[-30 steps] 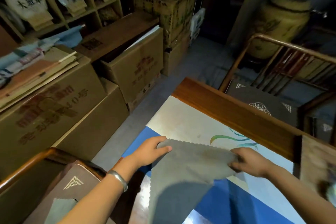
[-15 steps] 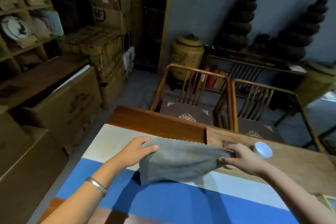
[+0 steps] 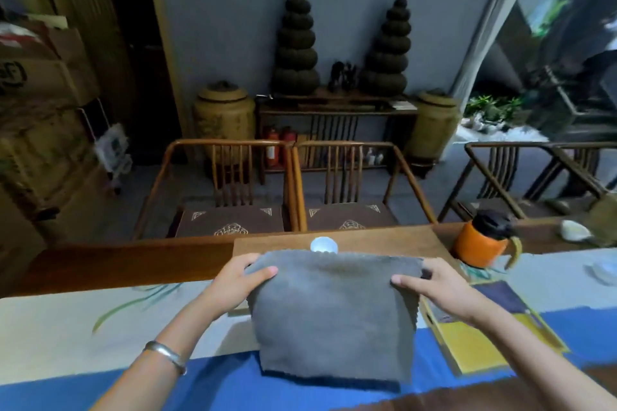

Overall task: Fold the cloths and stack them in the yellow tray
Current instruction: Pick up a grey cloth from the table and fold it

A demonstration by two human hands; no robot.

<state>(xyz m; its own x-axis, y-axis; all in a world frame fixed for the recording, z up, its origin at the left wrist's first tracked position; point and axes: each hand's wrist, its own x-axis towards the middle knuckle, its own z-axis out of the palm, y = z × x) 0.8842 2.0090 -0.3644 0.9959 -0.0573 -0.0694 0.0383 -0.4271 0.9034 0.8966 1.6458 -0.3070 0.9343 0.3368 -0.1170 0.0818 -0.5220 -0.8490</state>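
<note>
A grey cloth (image 3: 334, 317) is held up by its top corners over the table.

Head view: the left corner is pinched by the left hand (image 3: 238, 284), the right corner by the right hand (image 3: 437, 290), thumbs in front and fingers curled behind. The cloth hangs over the blue and cream table covering (image 3: 66, 337). The yellow tray (image 3: 474, 347) lies just right of it, under the right forearm; an orange flask (image 3: 480, 243) stands beyond.

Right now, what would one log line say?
left hand: grips grey cloth | right hand: grips cloth | yellow tray: beside cloth, right
</note>
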